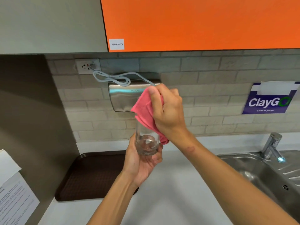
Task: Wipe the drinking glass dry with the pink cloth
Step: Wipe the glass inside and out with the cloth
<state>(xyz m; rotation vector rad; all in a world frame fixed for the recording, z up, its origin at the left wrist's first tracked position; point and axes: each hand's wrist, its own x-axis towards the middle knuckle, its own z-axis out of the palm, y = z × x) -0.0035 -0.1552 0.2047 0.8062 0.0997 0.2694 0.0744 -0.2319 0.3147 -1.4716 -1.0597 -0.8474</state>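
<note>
Now, glass: drinking glass (146, 140) over the counter (170, 192), my left hand (142, 164) wrapped round its base.
Cloth: my right hand (168, 111) clutches the pink cloth (144, 109) at the rim.
Handling: likely slick, breakable; grip low.

The glass (146, 140) is clear, tall and empty. It is held in the air about upright, thick base lowest in the left grip (142, 166), mouth toward 12 o'clock. The pink cloth (143, 109) is crumpled over that mouth, bunched in the right grip (168, 111). One fold trails down the glass's 3 o'clock side to near the base.
</note>
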